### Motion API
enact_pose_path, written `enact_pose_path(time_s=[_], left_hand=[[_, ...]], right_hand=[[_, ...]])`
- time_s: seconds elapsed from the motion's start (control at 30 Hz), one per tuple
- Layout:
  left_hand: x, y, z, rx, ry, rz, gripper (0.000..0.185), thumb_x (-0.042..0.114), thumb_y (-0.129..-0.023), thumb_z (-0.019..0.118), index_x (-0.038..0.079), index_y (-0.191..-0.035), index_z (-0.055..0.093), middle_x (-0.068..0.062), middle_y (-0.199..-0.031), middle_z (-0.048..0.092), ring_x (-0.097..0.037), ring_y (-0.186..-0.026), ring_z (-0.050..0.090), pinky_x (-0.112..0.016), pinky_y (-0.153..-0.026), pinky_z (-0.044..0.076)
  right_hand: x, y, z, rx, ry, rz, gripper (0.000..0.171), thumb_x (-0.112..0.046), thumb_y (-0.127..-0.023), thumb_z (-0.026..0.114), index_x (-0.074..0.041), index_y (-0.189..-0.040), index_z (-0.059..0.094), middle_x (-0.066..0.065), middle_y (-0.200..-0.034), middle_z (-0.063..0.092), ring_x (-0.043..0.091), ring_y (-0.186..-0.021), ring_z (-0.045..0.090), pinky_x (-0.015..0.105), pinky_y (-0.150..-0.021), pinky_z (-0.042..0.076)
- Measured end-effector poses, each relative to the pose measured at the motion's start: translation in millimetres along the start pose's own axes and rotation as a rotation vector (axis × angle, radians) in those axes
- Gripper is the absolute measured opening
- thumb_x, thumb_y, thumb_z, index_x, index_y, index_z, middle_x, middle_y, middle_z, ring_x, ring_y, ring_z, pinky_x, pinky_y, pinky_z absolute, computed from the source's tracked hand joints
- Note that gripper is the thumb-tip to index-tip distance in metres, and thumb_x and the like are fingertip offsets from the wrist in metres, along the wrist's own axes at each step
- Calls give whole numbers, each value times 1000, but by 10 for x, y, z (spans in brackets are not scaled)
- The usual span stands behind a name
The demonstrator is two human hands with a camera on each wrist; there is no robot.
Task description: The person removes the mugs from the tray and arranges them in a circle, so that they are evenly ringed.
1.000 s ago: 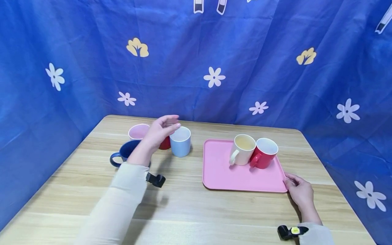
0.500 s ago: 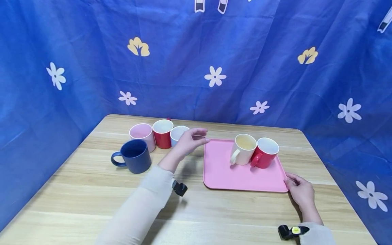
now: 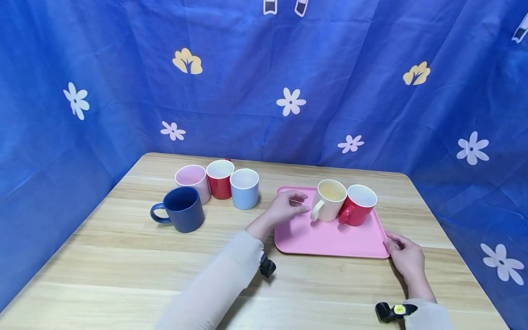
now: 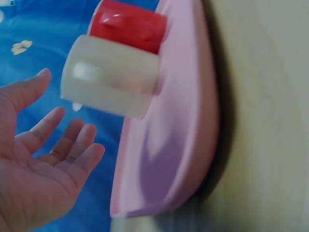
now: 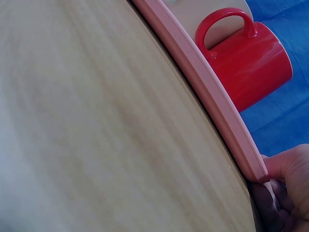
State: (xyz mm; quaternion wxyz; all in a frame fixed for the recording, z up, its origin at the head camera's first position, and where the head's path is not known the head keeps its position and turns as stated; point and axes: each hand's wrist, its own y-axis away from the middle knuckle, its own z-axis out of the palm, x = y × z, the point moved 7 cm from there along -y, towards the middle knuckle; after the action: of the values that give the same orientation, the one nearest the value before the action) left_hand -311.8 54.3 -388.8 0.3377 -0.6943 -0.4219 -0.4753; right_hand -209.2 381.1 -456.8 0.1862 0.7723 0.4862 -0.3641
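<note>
Over the last second the left hand (image 3: 287,206) has swept rightward from above the 4 mugs near the table's (image 3: 136,284) far left corner; it now hangs over the left side of the pink tray (image 3: 330,240), thumb and fingers wide apart, holding nothing. As before, the right hand (image 3: 407,261) pinches the tray's near right corner. On the table's right half, the smooth, rimmed tray carries 2 upright mugs toward its far right corner: a glossy cream mug (image 3: 331,204) and, just beside it, a white-lined red mug (image 3: 360,208).
</note>
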Motion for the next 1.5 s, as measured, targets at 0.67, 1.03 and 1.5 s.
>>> enact_pose_path(time_s=[0.67, 1.03, 1.5], left_hand=[[-62, -62, 389, 106, -7, 15, 21, 0, -81, 73, -4, -101, 68, -11, -89, 68, -14, -77, 63, -19, -66, 51], [-90, -96, 383, 109, -48, 16, 19, -2, -80, 73, -5, -99, 70, -9, -83, 69, -7, -70, 58, -17, -61, 49], [-6, 30, 282, 75, -46, 46, 20, 0, -79, 74, -3, -100, 72, -11, -84, 70, -10, -72, 61, -20, -65, 51]], right_hand=[[-36, 17, -40, 13, 24, -5, 35, -26, -92, 63, 0, -115, 68, 16, -104, 69, 0, -83, 55, 12, -68, 40], [-36, 13, -24, 11, 25, 0, 36, -27, -93, 62, 0, -116, 67, 17, -104, 68, 28, -102, 59, 26, -79, 41], [-21, 21, -29, 15, 23, -9, 36, -27, -92, 63, 0, -115, 67, 17, -103, 69, 25, -98, 60, 24, -77, 41]])
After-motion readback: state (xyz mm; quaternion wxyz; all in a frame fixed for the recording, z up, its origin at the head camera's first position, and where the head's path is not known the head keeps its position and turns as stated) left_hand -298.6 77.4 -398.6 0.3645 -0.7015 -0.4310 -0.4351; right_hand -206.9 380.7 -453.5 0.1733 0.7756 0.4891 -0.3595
